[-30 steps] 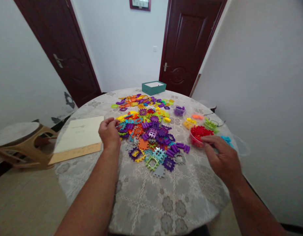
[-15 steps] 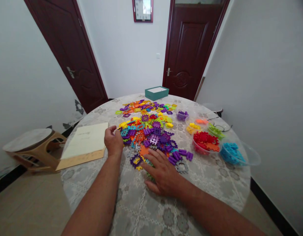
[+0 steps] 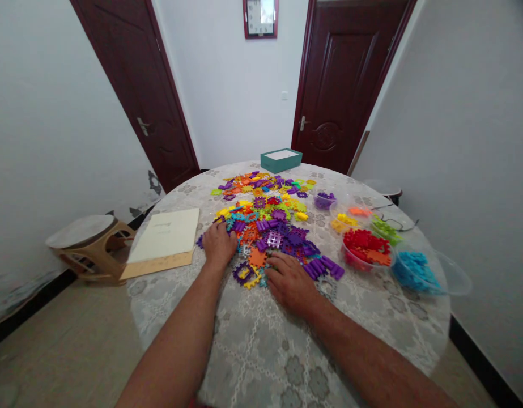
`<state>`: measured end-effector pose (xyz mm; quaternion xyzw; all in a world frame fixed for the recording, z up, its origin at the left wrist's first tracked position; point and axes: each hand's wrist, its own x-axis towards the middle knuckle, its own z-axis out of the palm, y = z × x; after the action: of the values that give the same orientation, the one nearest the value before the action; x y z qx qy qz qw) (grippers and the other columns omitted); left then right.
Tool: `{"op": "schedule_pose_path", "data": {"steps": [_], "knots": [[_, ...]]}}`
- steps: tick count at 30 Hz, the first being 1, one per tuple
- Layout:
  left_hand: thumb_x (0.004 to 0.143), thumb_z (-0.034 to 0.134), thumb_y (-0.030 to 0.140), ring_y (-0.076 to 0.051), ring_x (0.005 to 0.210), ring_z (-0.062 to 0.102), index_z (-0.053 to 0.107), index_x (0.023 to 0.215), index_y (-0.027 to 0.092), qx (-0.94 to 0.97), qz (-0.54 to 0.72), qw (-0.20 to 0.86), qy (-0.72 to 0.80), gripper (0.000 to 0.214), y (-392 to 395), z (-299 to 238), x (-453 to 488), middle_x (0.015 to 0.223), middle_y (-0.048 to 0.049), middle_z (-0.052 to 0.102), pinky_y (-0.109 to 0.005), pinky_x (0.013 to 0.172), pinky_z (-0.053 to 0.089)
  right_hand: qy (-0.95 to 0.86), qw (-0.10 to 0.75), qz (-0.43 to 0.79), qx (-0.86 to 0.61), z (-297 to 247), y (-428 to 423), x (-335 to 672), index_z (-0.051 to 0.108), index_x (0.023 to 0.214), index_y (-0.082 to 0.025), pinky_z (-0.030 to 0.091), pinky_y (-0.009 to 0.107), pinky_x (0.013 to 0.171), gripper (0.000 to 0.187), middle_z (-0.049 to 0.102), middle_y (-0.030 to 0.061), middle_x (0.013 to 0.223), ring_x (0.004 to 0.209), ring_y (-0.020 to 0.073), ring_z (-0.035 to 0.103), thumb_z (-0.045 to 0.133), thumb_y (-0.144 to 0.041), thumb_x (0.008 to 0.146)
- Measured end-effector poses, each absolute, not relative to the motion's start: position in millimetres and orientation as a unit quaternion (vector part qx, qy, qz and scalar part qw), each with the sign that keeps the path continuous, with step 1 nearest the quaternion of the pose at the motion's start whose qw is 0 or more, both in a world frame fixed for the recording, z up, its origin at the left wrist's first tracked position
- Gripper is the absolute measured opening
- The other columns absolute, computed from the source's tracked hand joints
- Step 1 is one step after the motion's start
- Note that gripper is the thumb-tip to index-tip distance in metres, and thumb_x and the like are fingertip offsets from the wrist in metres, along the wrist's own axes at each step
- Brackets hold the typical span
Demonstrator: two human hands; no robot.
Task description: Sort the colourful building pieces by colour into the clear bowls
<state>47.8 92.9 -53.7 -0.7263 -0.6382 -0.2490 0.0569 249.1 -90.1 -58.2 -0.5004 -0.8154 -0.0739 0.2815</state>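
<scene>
A pile of colourful plastic building pieces (image 3: 294, 239), many square with toothed edges, spreads over the middle of the table. My left hand (image 3: 220, 245) rests on the pile's left edge, palm down, its fingers reaching over purple and orange pieces. On the near right side my right hand (image 3: 290, 283) lies palm down with bent fingers slightly apart. Close to its fingertips are an orange toothed piece (image 3: 258, 258) and several purple tube-shaped pieces (image 3: 316, 268). A purple frame piece (image 3: 243, 273) lies between my hands. What is under both palms is hidden.
Clear tubs at right hold sorted pieces: red (image 3: 365, 246), blue (image 3: 414, 269), yellow (image 3: 343, 221) and purple (image 3: 324, 198). Glasses (image 3: 395, 222) lie beside them. A booklet (image 3: 165, 235) sits at left, a green box (image 3: 281, 161) at the far edge. A stool (image 3: 91, 249) stands left.
My left hand has moved right and onto the pile's edge, its fingers now lower. My right hand has slid slightly forward against the pile. The whole view has shifted a little.
</scene>
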Motion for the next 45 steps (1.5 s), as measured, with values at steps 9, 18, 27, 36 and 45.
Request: {"op": "schedule_pose_path", "data": {"steps": [9,18,27,36,45], "knots": [[0.095,0.055,0.033,-0.033,0.116,0.064,0.070,0.123,0.018,-0.742,-0.232,0.046,-0.627,0.034,74.3,-41.2,57.1,0.123,-0.0152,0.067,-0.045,0.100,0.048,-0.794,0.311,-0.078,-0.517,-61.3,-79.1,253.3,0.073,0.118,-0.021,0.050,0.051,0.113,0.023,0.072,0.0109,0.124,0.133,0.0302,0.057,0.064,-0.016,0.097],[0.095,0.057,0.042,-0.029,0.108,0.066,0.072,0.105,0.022,-0.792,-0.217,-0.049,-0.568,0.026,61.6,-19.7,61.8,0.109,-0.0119,0.071,-0.040,0.096,0.050,-0.782,0.331,-0.051,-0.525,-56.2,-79.4,257.7,0.072,0.116,-0.018,0.048,0.053,0.113,0.022,0.070,0.0139,0.125,0.129,0.0317,0.056,0.061,-0.017,0.098],[0.094,0.058,0.036,-0.024,0.086,0.066,0.068,0.087,0.023,-0.835,-0.214,-0.164,-0.481,0.018,47.8,-2.3,65.0,0.091,-0.0061,0.074,-0.032,0.077,0.048,-0.778,0.317,-0.022,-0.542,-59.8,-75.6,259.4,0.071,0.119,-0.018,0.046,0.053,0.113,0.023,0.069,0.0143,0.125,0.129,0.0324,0.054,0.062,-0.020,0.097],[0.093,0.062,0.037,-0.021,0.090,0.067,0.071,0.093,0.020,-0.805,-0.298,-0.293,-0.421,0.019,41.0,-0.8,77.6,0.097,-0.0051,0.075,-0.034,0.084,0.052,-0.792,0.294,-0.008,-0.535,-48.7,-87.4,264.3,0.073,0.115,-0.017,0.042,0.053,0.115,0.023,0.071,0.0136,0.121,0.130,0.0329,0.053,0.063,-0.026,0.097],[0.089,0.062,0.026,-0.018,0.079,0.071,0.066,0.098,0.020,-0.641,-0.319,-0.575,-0.395,0.012,36.7,2.3,81.4,0.095,-0.0060,0.070,-0.031,0.065,0.061,-0.812,0.259,0.014,-0.523,-42.3,-97.1,269.8,0.073,0.118,-0.019,0.040,0.054,0.115,0.028,0.071,0.0127,0.123,0.131,0.0332,0.053,0.067,-0.032,0.094]]}}
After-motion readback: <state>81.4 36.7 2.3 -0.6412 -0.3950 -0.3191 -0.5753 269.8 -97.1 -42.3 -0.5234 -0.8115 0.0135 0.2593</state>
